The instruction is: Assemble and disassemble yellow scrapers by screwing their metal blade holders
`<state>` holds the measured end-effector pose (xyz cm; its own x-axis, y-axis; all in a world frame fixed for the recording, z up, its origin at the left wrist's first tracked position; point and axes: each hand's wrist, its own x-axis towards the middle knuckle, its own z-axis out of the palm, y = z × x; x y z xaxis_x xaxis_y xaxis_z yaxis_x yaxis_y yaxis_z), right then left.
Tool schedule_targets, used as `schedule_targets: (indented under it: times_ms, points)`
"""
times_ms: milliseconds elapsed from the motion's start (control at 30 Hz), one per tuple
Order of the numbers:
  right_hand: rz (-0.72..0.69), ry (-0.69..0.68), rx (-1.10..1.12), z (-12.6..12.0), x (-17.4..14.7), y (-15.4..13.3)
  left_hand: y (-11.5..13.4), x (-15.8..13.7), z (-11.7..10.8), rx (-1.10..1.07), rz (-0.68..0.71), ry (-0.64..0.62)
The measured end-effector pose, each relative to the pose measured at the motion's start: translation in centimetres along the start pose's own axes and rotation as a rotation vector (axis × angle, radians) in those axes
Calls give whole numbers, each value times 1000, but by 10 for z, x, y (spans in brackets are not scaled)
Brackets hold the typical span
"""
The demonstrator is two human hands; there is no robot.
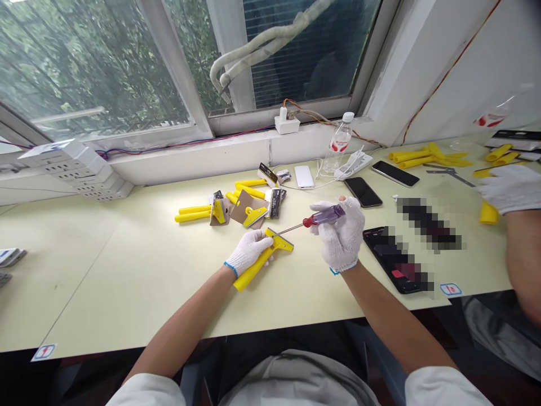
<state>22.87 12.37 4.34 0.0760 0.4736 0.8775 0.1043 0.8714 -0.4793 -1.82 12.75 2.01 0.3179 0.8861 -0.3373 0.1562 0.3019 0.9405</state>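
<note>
Pale sleeves, phone beside right hand

To the left of the left hand, the counter gives a wide free way, until the stack of white boxes near the window. Straight ahead, the group of packaged scrapers blocks the passage. Between this hand and the right hand, the screwdriver crosses the gap, reaching to the held yellow scraper. On the right, a large phone lies just beside; farther back, a smaller black phone and the bottle make obstacles.
</note>
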Motion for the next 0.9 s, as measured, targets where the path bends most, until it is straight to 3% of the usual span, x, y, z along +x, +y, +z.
schedule_targets:
  times_ms: [400,600,900]
  points:
    - [-107,171,-335,3,1,6,-1,1,-1,37,18,-6]
    - [-2,-5,-85,-2,-2,1,-1,0,-1,8,9,-9]
    - [-85,79,-211,1,1,4,-5,2,-2,5,20,-14]
